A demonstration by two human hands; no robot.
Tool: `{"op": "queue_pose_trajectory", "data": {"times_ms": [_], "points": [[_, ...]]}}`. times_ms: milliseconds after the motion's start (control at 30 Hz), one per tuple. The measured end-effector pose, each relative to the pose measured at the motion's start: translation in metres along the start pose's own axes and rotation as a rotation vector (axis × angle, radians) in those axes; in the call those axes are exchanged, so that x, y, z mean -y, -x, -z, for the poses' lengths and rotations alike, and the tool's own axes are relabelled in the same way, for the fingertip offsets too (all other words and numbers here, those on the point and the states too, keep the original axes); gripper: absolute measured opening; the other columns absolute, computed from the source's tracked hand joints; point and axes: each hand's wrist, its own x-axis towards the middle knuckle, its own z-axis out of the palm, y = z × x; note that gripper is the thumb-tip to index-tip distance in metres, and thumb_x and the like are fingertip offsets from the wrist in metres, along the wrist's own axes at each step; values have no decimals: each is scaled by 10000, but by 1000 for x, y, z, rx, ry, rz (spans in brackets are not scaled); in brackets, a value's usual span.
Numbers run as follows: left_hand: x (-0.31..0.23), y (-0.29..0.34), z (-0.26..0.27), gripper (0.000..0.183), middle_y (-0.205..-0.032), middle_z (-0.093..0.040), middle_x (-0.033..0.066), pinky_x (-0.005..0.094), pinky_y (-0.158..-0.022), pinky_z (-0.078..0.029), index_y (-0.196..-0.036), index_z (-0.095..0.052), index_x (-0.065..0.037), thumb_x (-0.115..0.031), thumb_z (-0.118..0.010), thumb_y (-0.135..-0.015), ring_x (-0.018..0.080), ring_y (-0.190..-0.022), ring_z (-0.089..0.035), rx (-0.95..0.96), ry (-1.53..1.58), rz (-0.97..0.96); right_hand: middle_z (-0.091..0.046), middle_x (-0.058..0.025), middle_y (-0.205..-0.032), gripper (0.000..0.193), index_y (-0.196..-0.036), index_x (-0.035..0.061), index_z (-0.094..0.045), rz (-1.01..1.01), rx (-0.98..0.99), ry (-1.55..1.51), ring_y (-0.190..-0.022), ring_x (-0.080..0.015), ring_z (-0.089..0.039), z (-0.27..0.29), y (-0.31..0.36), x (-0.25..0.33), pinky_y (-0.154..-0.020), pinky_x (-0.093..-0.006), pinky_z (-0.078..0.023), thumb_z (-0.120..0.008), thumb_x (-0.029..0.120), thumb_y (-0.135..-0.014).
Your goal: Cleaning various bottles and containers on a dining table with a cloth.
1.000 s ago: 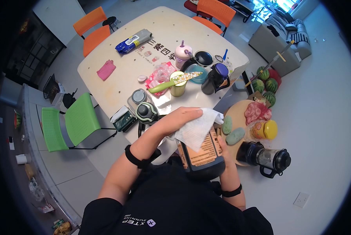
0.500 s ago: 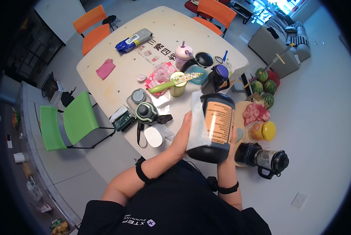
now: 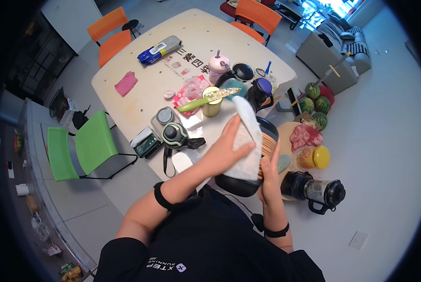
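A large black canister point(image 3: 241, 187) with an orange label point(image 3: 268, 146) is held tilted above the near edge of the table. Against its left side lies a white textured paper towel point(image 3: 248, 162). My left hand point(image 3: 230, 149) presses this sheet onto the canister, thumb across it and fingers toward its upper end. From the right, my right hand point(image 3: 270, 181) grips the canister, its fingers partly hidden behind it. Just beyond, a green-handled patterned knife point(image 3: 210, 99) rests across a light green tin point(image 3: 211, 110). A black jug with a purple lid point(image 3: 261, 90) stands past the canister.
Left of my hands are a dark bottle point(image 3: 175, 135), a grey-lidded container point(image 3: 165, 116), a tissue pack point(image 3: 147, 142) and a white object point(image 3: 182, 161). On the right, a blender point(image 3: 321, 193) and a yellow-lidded jar point(image 3: 316, 157) sit on a round stool. A wipes pack point(image 3: 159, 50) lies farther off.
The canister has turned and shifted slightly left and down. My left hand has moved up onto the paper towel, which now covers more of the label.
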Motion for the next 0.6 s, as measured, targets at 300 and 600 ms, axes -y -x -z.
{"op": "queue_pose_trajectory", "data": {"times_ms": [300, 600], "points": [[22, 8, -20, 747, -1378, -343, 126, 328, -984, -364, -1464, -34, -140, -381, -496, -929, 214, -1221, -411, -24, 1121, 216, -294, -132, -1444, 709, -1450, 48, -166, -209, -69, -583, -1308, -214, -324, 18, -6, -22, -1070, -333, -271, -402, 486, -944], [24, 11, -11, 524, -1414, -247, 248, 513, -1059, -206, -1324, -376, -6, -330, -451, -918, 407, -1304, -241, -156, -422, -279, -535, -146, -1241, 549, -1305, 15, -430, -503, -43, -631, -1099, -223, -545, 29, -19, -33, -939, -340, -433, -459, 419, -935]]}}
